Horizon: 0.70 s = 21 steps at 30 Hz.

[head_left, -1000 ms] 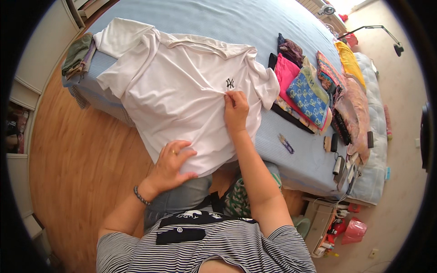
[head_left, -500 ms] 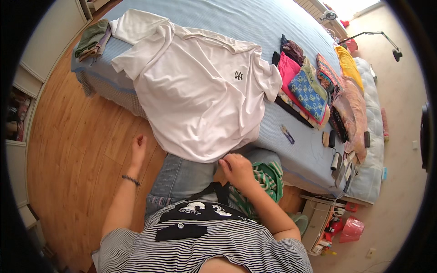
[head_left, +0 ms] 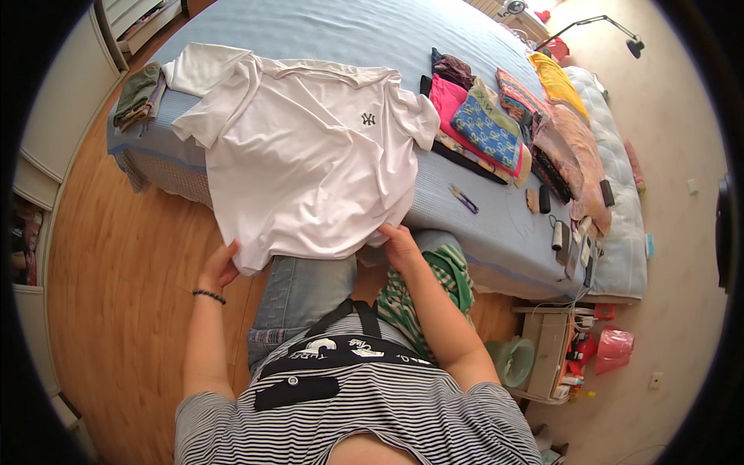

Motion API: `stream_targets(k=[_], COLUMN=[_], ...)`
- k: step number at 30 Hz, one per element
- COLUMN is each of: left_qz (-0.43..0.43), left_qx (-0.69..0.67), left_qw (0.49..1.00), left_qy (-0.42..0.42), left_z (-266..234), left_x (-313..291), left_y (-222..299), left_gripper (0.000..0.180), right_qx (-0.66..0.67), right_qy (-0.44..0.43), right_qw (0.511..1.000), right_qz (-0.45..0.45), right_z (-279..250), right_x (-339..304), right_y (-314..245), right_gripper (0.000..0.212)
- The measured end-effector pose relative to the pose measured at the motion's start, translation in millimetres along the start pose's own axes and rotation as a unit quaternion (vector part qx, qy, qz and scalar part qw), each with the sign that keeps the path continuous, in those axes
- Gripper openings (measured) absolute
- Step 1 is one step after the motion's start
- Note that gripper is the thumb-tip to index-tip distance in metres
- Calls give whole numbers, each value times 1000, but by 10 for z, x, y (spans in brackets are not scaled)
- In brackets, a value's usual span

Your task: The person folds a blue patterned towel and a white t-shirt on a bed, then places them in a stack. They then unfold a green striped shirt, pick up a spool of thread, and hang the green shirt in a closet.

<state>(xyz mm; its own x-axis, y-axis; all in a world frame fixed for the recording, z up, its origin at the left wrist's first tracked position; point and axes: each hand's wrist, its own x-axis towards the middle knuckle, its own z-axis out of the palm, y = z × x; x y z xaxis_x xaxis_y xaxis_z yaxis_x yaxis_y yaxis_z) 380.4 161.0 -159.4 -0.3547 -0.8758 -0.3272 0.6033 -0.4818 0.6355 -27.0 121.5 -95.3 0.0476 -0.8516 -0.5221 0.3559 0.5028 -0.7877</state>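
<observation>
A white short-sleeved T-shirt (head_left: 302,163) with a small dark emblem on the chest lies spread over the bed's edge, its collar away from me and its wrinkled lower part hanging toward my knees. My left hand (head_left: 220,266), with a dark beaded bracelet on the wrist, pinches the left corner of the hem. At the right end of the hem, my right hand (head_left: 400,246) has its thumb and fingers closed on the fabric. A green-and-white striped garment (head_left: 440,283) lies across my right thigh, beside my right forearm.
The bed (head_left: 457,244) has a light blue cover. Folded clothes (head_left: 487,128) lie on its right, a small folded stack (head_left: 142,97) at its left corner. Thread snips (head_left: 464,199) rest near the right-hand clothes. A pale green bin (head_left: 514,361) stands beside a low cabinet (head_left: 535,349).
My left hand has come up to the shirt's left hem corner and closed on it. My right hand has gripped the right hem, and the hem now stretches wider between them. The view has shifted slightly.
</observation>
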Motion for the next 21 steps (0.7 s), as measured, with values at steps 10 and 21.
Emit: stream_targets(k=[10,21], left_qz=[231,107], left_qx=[-56,-56], left_qw=[971,990], left_qy=[18,66], left_z=[239,517], left_x=[-738,-1380], left_y=[743,399], left_gripper=[58,64], right_qx=[-235,-147], right_qy=[-137,-88], right_qw=[961,983], right_qz=[-48,-68], right_z=[42,-596], right_x=[-835,-1698], right_y=[-563,-1139], right_gripper=[51,59])
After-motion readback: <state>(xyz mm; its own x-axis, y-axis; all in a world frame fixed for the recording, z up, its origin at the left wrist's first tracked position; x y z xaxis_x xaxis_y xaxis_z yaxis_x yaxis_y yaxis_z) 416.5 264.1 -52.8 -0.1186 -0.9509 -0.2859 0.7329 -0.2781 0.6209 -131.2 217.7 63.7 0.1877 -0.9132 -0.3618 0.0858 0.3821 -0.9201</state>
